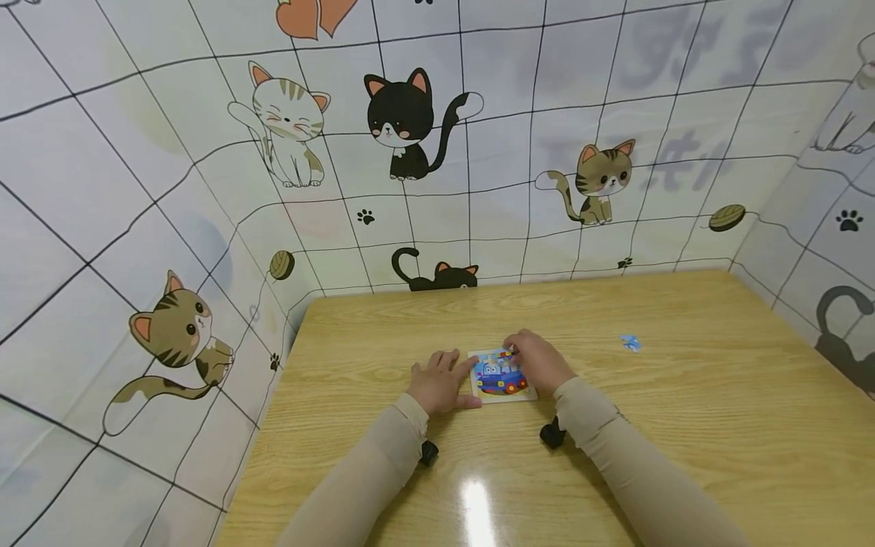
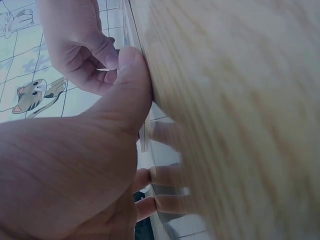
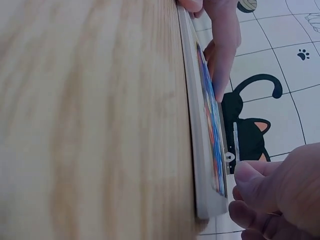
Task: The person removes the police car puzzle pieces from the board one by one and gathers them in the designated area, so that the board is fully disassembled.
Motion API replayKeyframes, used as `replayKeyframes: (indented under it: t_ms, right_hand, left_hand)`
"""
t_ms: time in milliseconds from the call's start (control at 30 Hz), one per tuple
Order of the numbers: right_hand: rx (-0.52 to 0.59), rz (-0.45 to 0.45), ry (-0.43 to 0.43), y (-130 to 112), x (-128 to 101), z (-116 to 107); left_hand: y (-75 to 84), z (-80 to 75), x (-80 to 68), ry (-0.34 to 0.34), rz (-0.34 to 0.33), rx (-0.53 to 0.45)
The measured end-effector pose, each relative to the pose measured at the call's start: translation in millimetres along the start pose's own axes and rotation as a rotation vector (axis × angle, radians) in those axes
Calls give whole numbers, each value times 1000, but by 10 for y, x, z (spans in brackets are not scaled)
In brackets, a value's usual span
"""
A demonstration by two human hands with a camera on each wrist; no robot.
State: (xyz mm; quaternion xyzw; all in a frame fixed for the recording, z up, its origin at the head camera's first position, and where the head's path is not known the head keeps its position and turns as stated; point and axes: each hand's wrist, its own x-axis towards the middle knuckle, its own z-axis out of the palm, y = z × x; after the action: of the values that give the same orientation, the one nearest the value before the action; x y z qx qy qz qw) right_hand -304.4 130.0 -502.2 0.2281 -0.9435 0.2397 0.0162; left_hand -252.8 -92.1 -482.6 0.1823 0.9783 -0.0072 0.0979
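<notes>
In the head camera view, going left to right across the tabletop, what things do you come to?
Left hand → puzzle board with its colourful vehicle picture → right hand, touching the board's upper right part → loose blue puzzle piece, lying apart on the wooden table.

Puzzle board [image 1: 500, 376] on the table [image 1: 683, 425] — loose piece [image 1: 630, 343] to its right.

One puzzle board [image 1: 501, 376], one loose puzzle piece [image 1: 630, 343], two hands.
</notes>
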Motion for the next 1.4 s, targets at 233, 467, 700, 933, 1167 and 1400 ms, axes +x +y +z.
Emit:
replayKeyframes:
  t_ms: [233,467,700,933,1167,1400]
  right_hand:
    - [-5,-3,30,114,-21,-35]
    - [-18,-22,54,199,-89,-124]
    - [-1,14,56,295,-135,-185]
    - [-2,24,55,366,-175,-243]
    - [-7,66,59,482,-227,-303]
    - [-13,81,66,609,-266,-372]
  left_hand:
    - [-19,14,23,-4,1,-11]
    - [-18,26,18,2,1,-14]
    - [-16,43,20,3,-1,-8]
    - [-14,49,22,9,8,-13]
    - [2,36,-6,17,14,-27]
    - [10,8,-25,16,14,-36]
